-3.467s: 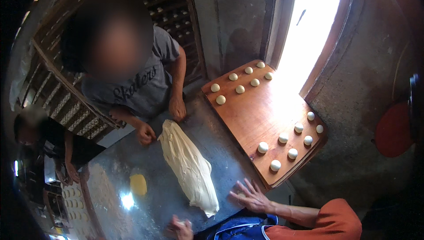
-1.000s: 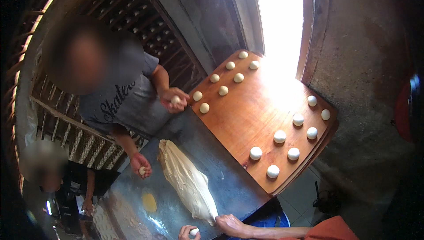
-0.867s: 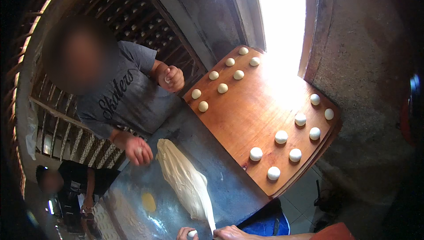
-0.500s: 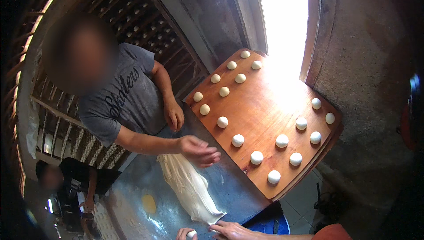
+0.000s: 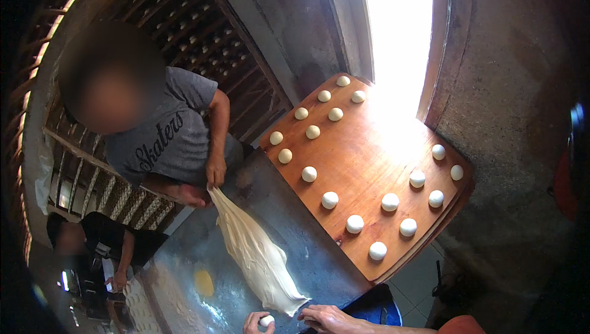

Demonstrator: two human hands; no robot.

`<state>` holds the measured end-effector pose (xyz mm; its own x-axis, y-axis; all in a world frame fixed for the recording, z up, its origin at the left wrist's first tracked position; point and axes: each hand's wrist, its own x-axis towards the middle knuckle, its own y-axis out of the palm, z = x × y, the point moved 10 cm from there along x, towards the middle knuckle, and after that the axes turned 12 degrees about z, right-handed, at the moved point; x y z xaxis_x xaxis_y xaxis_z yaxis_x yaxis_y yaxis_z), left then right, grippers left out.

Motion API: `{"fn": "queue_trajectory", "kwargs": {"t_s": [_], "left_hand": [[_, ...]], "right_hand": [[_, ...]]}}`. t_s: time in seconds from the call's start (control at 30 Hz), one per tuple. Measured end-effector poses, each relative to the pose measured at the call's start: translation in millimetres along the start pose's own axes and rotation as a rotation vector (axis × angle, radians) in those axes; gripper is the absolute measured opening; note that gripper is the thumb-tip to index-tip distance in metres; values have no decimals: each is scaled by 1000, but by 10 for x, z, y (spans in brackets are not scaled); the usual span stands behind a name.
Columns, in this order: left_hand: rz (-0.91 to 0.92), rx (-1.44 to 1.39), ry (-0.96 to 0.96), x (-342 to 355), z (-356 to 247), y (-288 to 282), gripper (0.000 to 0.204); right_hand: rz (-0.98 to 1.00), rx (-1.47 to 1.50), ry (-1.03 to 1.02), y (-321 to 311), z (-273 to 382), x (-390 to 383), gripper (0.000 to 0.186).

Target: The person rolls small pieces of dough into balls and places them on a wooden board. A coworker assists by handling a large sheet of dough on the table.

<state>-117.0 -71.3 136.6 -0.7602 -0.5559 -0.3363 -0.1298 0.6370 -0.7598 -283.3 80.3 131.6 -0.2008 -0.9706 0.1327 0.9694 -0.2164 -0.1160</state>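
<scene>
At the lower edge, my left hand [image 5: 252, 324] curls around a small white dough ball [image 5: 267, 321]. My right hand [image 5: 329, 319] is just right of it, palm down, its fingers loosely bent and apart, with nothing visible in them. Close above those fingertips lies the near end of a long, stretched piece of pale dough [image 5: 264, 266] on the grey worktable [image 5: 184, 254]. A co-worker in a grey shirt [image 5: 166, 131] stands at the far left and grips the dough's far end with one hand [image 5: 215, 171].
A wooden board [image 5: 369, 155] to the right bears several round dough balls [image 5: 330, 200]. A yellow patch [image 5: 203, 283] is on the table. Racks [image 5: 203, 26] stand behind the co-worker; another person [image 5: 110, 242] works at the lower left. Something blue [image 5: 381, 306] is under the board.
The co-worker's hand has drawn back from above the dough and now holds its far end, which is pulled narrow. My right hand has come off the dough's near tip.
</scene>
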Motion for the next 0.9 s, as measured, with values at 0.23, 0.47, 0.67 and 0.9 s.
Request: {"fn": "queue_trajectory", "kwargs": {"t_s": [0.23, 0.47, 0.67, 0.9], "left_hand": [[61, -86, 7, 74, -110, 221, 33], [12, -322, 270, 1193, -963, -21, 81], [-4, -449, 650, 2736, -2864, -1302, 104], [-112, -227, 412, 3733, -3408, -2222, 103]], "right_hand": [[119, 46, 251, -171, -166, -121, 64], [257, 84, 253, -78, -402, -117, 42], [75, 155, 132, -75, -680, -310, 41], [210, 129, 130, -156, -497, -270, 32]]}}
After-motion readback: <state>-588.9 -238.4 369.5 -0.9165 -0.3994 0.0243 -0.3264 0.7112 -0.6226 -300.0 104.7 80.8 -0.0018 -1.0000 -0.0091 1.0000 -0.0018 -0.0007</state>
